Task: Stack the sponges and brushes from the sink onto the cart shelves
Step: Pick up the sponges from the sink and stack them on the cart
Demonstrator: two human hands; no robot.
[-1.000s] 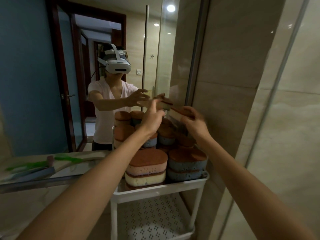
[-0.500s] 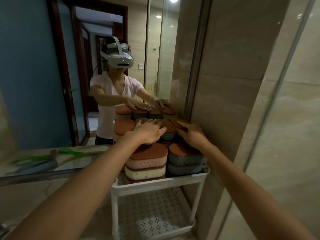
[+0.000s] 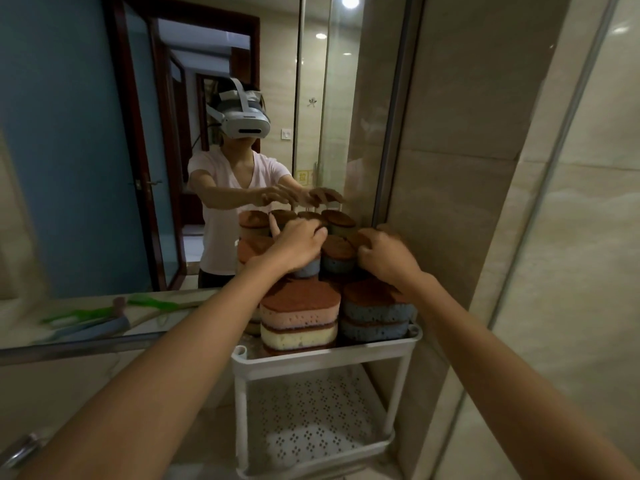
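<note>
Sponges (image 3: 299,306): stacked on the cart's (image 3: 329,358) top shelf, centre frame, pretty much filling it.
Change: palms were flat on the back stacks half a second ago and have lifted now, so the pressing-down looks done.
Left hand (image 3: 299,245): fingers loosely bent over a back stack, nothing held afaict.
Right hand (image 3: 386,256): curled by the wall-side stack, can't tell if it's pinching one.
Lower shelf (image 3: 311,410): only its perforated floor shows.
Brushes (image 3: 90,323): left-centre on the counter, not carted yet.

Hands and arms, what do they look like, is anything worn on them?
Both arms are bare up to the frame edge: no sleeves, gloves or watch on the left hand or right hand. The mirror shows a pale short-sleeved T-shirt.
</note>
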